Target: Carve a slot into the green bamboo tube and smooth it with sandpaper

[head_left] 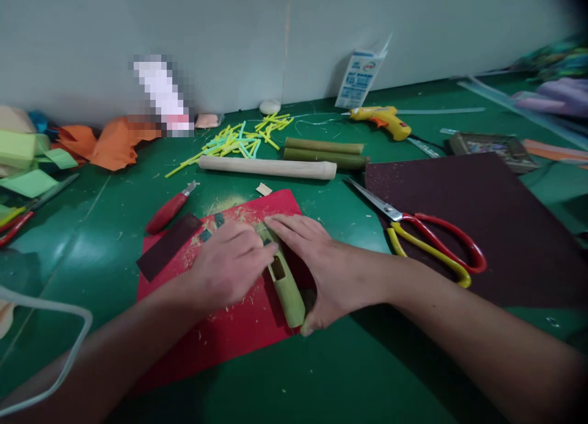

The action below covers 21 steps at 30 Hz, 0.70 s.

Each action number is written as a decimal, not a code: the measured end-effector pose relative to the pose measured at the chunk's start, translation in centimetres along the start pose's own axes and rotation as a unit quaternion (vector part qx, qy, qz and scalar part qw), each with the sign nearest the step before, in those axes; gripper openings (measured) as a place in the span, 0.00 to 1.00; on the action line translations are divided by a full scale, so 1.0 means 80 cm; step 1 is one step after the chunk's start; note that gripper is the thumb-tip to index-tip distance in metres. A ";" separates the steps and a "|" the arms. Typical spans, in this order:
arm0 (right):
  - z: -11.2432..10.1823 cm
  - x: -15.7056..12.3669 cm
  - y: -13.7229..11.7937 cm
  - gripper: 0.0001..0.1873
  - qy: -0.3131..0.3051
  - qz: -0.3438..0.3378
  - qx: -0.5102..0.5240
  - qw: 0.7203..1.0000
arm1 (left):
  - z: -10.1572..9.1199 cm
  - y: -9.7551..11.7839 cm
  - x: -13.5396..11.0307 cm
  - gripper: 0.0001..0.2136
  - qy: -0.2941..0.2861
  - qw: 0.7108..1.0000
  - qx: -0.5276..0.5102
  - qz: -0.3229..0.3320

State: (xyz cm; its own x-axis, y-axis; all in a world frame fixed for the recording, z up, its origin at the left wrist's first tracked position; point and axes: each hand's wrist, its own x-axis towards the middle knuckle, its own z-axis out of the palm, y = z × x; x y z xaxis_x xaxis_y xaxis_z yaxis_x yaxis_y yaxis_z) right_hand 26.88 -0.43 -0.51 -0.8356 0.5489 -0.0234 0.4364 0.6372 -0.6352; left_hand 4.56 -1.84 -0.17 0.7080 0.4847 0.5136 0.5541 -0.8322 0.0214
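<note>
A short green bamboo tube (291, 295) with a rectangular slot cut in its side lies slantwise on a red sheet (220, 335). My right hand (321, 261) grips the tube along its right side, thumb at the near end and fingers toward the far end. Closed over the tube's upper part, my left hand (232, 258) pinches a small dark piece, mostly hidden by the fingers, against the bamboo near the slot. Pale shavings and small dark scraps (219, 219) lie beside the left hand. A dark brown strip (169, 246) rests on the sheet's left edge.
A red-handled knife (169, 209) lies at left. Scissors (413, 222) rest partly on a dark brown sheet (459, 215) at right. Behind are a pale stick (266, 166), green bamboo lengths (324, 157), yellow strips (229, 142), a glue gun (383, 121) and a carton (361, 79).
</note>
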 end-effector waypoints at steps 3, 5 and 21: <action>-0.001 0.000 -0.001 0.68 0.003 0.000 0.012 1.000 | 0.000 0.000 -0.001 0.08 -0.005 1.000 0.016 0.002; -0.001 0.000 -0.001 0.68 0.003 0.005 0.015 1.000 | -0.001 -0.001 -0.001 0.07 0.004 1.000 0.024 -0.012; -0.001 0.000 0.000 0.69 0.002 -0.005 0.011 1.000 | -0.001 0.000 -0.002 0.07 0.005 0.999 0.019 -0.028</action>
State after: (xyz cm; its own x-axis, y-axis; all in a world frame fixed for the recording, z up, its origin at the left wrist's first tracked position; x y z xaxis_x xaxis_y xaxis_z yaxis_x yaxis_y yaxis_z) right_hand 26.90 -0.36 -0.45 -0.8387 0.5445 -0.0128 0.4194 0.6306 -0.6530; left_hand 4.41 -1.96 -0.18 0.6717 0.5269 0.5208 0.6085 -0.7934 0.0179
